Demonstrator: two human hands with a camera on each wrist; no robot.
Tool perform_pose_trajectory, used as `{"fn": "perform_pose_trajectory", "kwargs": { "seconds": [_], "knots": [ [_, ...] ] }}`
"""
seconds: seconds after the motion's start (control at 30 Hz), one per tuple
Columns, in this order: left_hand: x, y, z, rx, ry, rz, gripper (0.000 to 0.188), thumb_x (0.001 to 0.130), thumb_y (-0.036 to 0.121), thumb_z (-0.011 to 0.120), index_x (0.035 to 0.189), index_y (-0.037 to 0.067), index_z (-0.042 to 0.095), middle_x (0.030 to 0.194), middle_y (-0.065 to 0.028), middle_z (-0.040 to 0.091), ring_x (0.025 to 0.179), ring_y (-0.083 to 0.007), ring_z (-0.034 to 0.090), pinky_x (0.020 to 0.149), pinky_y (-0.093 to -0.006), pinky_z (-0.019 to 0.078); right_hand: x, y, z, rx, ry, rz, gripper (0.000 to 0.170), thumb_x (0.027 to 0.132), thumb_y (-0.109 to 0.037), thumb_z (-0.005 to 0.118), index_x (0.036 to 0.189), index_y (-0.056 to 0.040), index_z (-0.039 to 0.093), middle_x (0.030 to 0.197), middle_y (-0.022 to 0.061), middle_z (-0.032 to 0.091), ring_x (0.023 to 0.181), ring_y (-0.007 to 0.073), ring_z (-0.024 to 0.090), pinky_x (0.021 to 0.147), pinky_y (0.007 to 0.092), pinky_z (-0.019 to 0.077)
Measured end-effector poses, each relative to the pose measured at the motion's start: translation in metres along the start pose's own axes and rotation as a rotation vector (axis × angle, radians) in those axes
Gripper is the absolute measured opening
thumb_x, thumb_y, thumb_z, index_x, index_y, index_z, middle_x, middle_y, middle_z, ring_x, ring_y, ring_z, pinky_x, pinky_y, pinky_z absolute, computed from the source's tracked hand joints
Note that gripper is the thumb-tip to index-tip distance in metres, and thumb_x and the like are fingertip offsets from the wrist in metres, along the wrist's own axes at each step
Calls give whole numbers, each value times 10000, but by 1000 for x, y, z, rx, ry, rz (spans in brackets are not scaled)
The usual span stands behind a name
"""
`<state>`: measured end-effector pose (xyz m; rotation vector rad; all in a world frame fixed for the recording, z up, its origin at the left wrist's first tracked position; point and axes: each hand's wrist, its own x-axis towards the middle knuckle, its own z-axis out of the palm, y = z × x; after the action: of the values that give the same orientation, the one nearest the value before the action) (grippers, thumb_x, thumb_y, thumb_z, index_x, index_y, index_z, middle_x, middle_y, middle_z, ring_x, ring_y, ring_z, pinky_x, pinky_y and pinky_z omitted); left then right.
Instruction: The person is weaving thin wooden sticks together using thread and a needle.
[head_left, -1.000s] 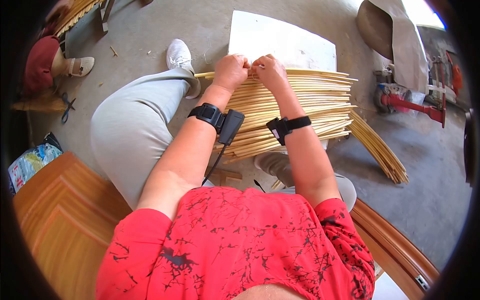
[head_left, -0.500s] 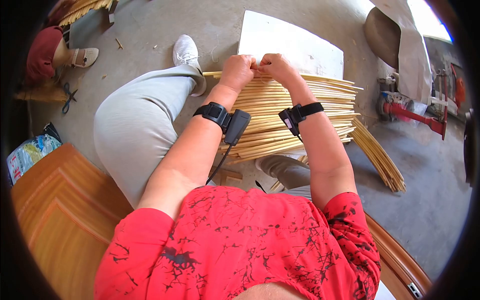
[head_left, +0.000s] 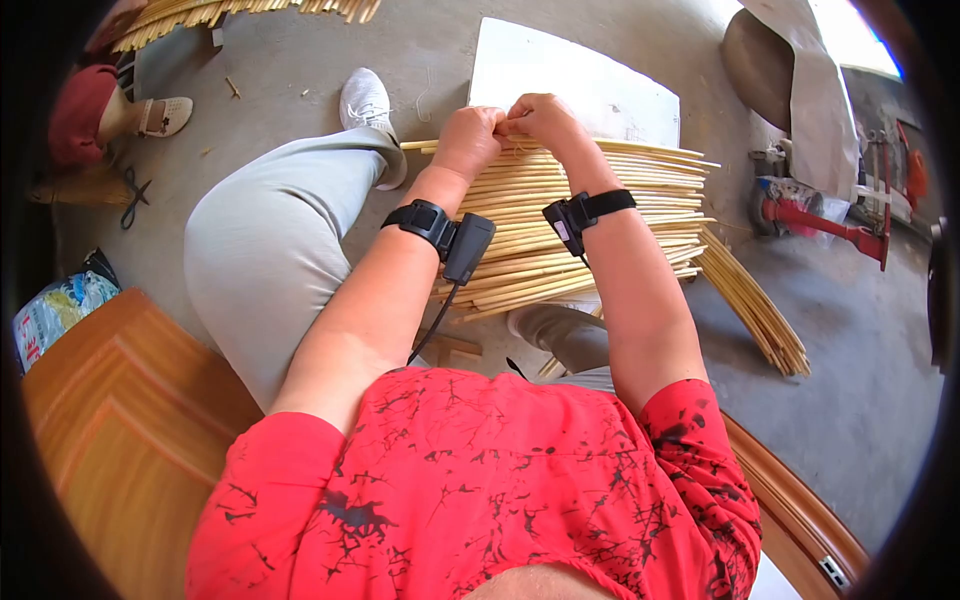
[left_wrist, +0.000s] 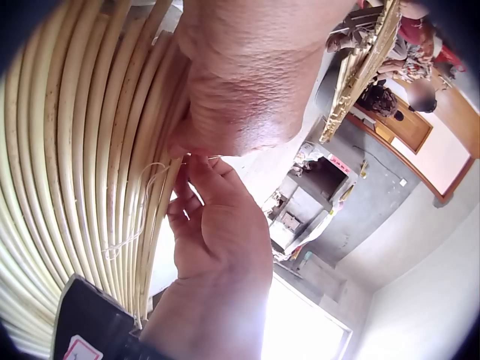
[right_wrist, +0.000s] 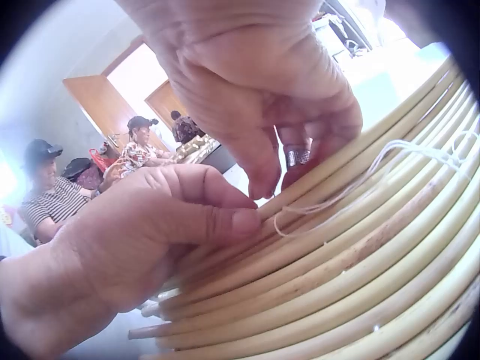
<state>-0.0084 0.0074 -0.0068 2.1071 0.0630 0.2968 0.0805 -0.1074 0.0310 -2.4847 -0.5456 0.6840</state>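
Note:
Pale thin sticks lie side by side in a bound mat (head_left: 600,220), seen in the head view. My left hand (head_left: 468,145) grips the far edge near its left end, the thumb (right_wrist: 241,223) lying on the outermost sticks in the right wrist view. Close against it, my right hand (head_left: 550,122) bends its fingers over the same edge, a metal band (right_wrist: 298,157) on one finger. White thread (right_wrist: 360,180) loops over the sticks. In the left wrist view the thread (left_wrist: 160,166) runs to the right hand's (left_wrist: 225,225) pinched fingertips; their exact hold is partly hidden.
A white board (head_left: 570,80) lies beyond the mat. More sticks (head_left: 755,305) fan out at right, near a red metal tool (head_left: 840,232). Scissors (head_left: 133,198) lie on the floor at left, near another person's foot (head_left: 165,117). A wooden panel (head_left: 135,390) stands lower left.
The hands were slightly apart a second ago and now meet at the edge. Over the last half second the right hand has risen a little and shifted left. The head view has also shifted slightly.

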Motion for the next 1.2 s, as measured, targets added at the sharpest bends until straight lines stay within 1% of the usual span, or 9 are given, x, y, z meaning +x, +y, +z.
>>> {"fn": "perform_pose_trajectory", "kwargs": {
  "seconds": [0.2,0.27,0.47,0.5,0.57,0.63,0.87,1.0,1.2],
  "knots": [
    [1,0,0,19,-3,-53,133,607,89,700,690,39,609,716,-114,616,663,-265,597,598,-305,466,14,-1,11,-132,62,26,111,669,-145,641,730,-52,648,684,108,636,661,218,616,612,316,481],
    [0,3,-1,62,-62,-109,136,607,89,698,673,31,594,692,-114,607,657,-277,585,592,-326,456,37,2,8,217,342,-102,59,706,-71,611,741,-27,629,654,61,606,624,129,565,557,257,448],
    [-1,0,2,53,-13,-38,161,606,111,701,653,33,568,672,-100,589,684,-274,563,607,-359,434,22,-57,-29,892,244,7,127,815,-95,568,836,30,567,663,89,573,597,141,572,510,221,460],
    [-2,1,3,67,-35,-60,160,606,113,701,654,36,569,683,-100,589,697,-268,564,617,-356,435,19,-62,-40,886,244,9,127,815,-95,568,836,30,567,663,89,573,597,141,572,510,221,460],
    [-2,2,2,59,-68,-101,158,613,121,699,656,40,570,701,-103,589,709,-262,562,631,-350,438,11,-79,-70,722,363,-242,102,834,-67,543,860,31,538,713,91,559,571,139,549,484,208,425],
    [0,6,-2,73,-83,-122,147,625,119,688,663,38,573,702,-103,590,701,-260,563,628,-346,442,-8,-102,-91,782,494,-375,49,837,-80,517,816,-35,517,588,55,525,471,92,468,428,192,371],
    [1,3,3,90,-46,-118,117,630,111,648,670,35,568,706,-113,590,672,-263,569,601,-342,454,-98,-142,-132,794,660,-458,36,839,-62,515,817,-40,533,617,28,534,500,75,472,445,182,362],
    [1,4,3,126,-37,-89,19,642,74,566,659,65,567,709,-119,597,717,-294,574,632,-385,462,-139,-112,-124,769,705,-526,65,843,-39,522,859,24,516,712,82,539,543,126,512,471,207,390],
    [-6,-2,12,265,24,111,95,664,99,608,759,99,622,775,-96,593,781,-286,552,706,-368,452,-217,-53,-71,1413,763,-72,72,865,-70,499,818,-19,482,705,47,505,582,118,501,502,234,411]
  ]
}}
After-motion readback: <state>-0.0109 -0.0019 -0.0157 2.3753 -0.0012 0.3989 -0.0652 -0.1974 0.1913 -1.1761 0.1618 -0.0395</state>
